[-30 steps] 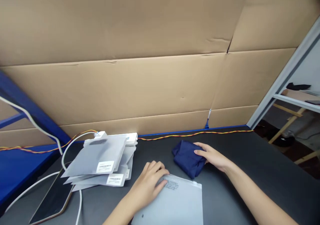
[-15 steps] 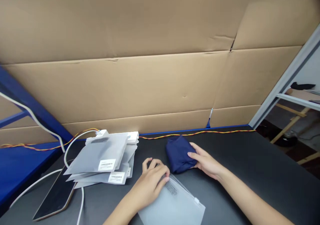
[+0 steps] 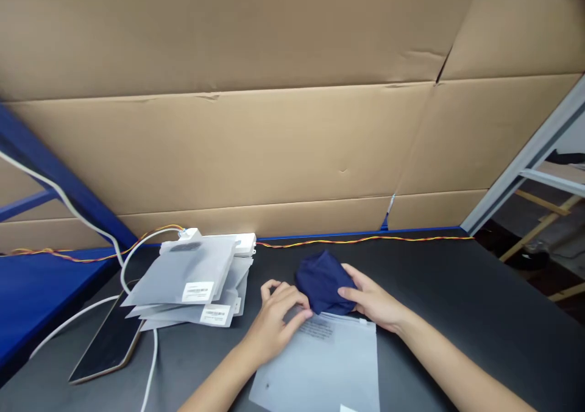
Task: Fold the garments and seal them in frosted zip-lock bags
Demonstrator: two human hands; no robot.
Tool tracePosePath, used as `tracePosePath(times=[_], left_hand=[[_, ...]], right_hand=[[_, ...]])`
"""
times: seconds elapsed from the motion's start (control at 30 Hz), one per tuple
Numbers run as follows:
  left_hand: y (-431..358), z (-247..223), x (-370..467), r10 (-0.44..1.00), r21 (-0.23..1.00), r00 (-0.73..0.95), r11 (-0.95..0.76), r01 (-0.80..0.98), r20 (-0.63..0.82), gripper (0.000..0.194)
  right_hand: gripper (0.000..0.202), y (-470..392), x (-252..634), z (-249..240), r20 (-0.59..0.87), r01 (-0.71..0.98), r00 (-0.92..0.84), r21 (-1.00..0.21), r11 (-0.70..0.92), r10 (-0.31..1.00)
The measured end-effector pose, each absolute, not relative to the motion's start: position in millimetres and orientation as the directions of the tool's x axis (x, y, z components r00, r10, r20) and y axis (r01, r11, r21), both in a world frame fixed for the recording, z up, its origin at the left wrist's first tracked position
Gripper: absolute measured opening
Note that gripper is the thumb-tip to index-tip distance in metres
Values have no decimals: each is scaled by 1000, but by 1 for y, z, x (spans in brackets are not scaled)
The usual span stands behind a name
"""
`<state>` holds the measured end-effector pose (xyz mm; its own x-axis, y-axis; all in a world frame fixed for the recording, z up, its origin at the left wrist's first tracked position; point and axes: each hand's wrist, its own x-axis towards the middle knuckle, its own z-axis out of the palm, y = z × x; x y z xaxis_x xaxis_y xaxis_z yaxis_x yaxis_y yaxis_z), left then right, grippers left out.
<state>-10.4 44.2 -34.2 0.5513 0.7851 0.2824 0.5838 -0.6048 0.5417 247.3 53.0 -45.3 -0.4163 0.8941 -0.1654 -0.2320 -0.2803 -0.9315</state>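
a person at a black worktable (image 3: 457,302) brings a folded navy cloth (image 3: 322,281) to the mouth of a frosted zip bag (image 3: 329,363) lying flat in front of them. the right hand (image 3: 372,302) cups the bundle from its right side, fingers wrapped round its lower edge, so that the cloth rests just at the bag's top edge, touching it. the left hand (image 3: 278,317) lies on the bag's upper left corner, fingers curled at the opening; whether it merely pins the plastic or has pinched one layer up cannot be told.

done well, this would seem to call for the left fingers to lift only the top layer and hold the mouth wide, while the right hand keeps the bundle squeezed compact and slides it in low and level, so the folds do not catch on the zip strip.

a stack of labelled bags (image 3: 192,281) sits well apart to the left, beside a dark phone (image 3: 107,345) and a white cable (image 3: 68,326). the bag's lower edge runs out of frame, the print on it is too small to read, and the cloth's far side is hidden by its own bulk. cardboard sheeting (image 3: 274,125) walls off everything beyond.
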Motion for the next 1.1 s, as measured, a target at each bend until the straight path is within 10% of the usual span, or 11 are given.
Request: tracePosePath(times=[0.63,1.1], left_hand=[[45,-33,-10,776,614,555,-601,512,298,13],[35,-26,-5,530,151,683,-831,535,502,19]], right_hand=[[33,51,255,-31,6,194,-545,-972,134,838],[68,41,246,-37,-253,-161,-605,-890,-426,755]])
